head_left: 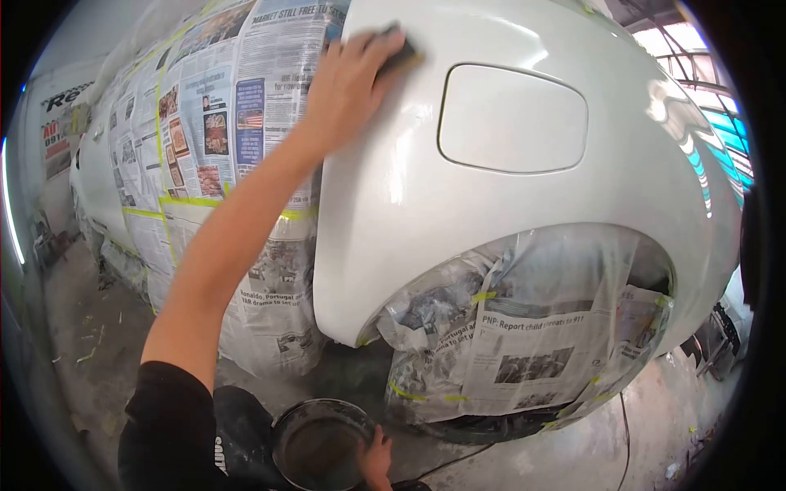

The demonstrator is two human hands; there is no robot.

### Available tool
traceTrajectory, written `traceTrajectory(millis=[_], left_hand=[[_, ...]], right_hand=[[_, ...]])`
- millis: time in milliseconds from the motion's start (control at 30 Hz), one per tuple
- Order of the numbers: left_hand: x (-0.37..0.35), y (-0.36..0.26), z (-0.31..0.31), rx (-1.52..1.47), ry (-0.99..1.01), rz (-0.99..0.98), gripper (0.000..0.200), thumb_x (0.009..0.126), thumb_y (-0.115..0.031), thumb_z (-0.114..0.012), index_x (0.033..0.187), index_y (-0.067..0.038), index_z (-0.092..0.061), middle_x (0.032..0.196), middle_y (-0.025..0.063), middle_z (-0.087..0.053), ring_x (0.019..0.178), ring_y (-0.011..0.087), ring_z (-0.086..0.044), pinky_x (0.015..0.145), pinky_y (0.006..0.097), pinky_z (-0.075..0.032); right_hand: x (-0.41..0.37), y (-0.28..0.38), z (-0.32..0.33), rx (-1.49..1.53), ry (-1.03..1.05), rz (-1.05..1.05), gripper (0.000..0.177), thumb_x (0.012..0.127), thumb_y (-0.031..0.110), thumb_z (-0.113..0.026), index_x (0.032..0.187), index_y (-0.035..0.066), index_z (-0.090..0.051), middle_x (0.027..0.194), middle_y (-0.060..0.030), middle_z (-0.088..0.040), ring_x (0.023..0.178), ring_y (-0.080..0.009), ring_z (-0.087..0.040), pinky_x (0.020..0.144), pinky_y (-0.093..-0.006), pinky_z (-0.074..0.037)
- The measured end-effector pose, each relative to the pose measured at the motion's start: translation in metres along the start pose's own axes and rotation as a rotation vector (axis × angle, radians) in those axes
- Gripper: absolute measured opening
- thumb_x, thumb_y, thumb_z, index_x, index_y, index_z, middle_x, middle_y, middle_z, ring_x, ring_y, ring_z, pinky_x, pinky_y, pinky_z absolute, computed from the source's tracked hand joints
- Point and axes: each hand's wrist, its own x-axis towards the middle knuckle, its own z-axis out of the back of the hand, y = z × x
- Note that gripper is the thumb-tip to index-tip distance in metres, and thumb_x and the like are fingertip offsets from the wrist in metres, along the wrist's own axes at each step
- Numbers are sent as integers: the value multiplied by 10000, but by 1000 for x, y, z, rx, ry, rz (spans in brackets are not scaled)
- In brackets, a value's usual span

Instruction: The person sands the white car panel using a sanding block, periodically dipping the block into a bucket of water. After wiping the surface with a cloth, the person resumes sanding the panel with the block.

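Observation:
My left hand (pixel 348 86) is raised against the upper front edge of a white car panel (pixel 372 204), its fingers wrapped round a dark block (pixel 399 56). Right of it is the rounded-square fuel door (pixel 514 119). Low in the view, my right hand (pixel 376 460) holds the rim of a round bucket (pixel 282 430) with murky contents. Newspaper (pixel 217 106) held by yellow-green tape covers the car's side left of the panel.
Newspaper and plastic (pixel 524 352) cover the wheel under the arch. A thin cable (pixel 625 434) runs across the concrete floor (pixel 663 417). Signs (pixel 59 131) hang on the far left wall. Metal parts (pixel 714 340) stand at the right.

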Motion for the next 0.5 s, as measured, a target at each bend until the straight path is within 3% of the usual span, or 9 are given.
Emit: traceTrajectory(millis=[67,133,233,333,500], left_hand=[[60,21,-15,19,94,132,446,902,-177,-763,1327,-119,-641,1264,166,-653,1089,397,-623,920,464,-499],[76,11,-6,-46,113,168,407,934,-103,-657,1334,-89,-586,1311,179,-604,1181,386,-573,988,500,-470],[2,9,1,-9,3,82,454,902,-179,-765,1332,-107,-637,1261,164,-656,1090,398,-626,922,470,-499],[-33,-12,13,55,-3,67,475,899,-187,-768,1344,-95,-628,1253,162,-658,1073,398,-628,918,469,-500],[64,8,-26,-58,13,-71,547,862,-108,-802,1379,-146,-624,1276,159,-651,1098,386,-633,952,451,-503]], right_hand=[[-4,4,4,23,25,-22,753,912,307,-724,1550,68,-402,1243,-337,-534,1114,-529,-591,909,-564,-525],[-2,4,-2,-6,-14,-13,750,919,314,-724,1552,73,-400,1244,-335,-532,1109,-531,-593,908,-566,-525],[-6,4,5,8,9,-28,748,926,325,-723,1554,81,-398,1251,-339,-529,1096,-535,-599,906,-568,-526],[-3,7,1,0,22,-39,754,927,334,-726,1557,85,-395,1255,-347,-527,1077,-539,-606,903,-569,-527],[-5,10,5,24,29,-68,757,929,336,-722,1564,88,-393,1249,-350,-528,1087,-533,-603,899,-568,-530]])
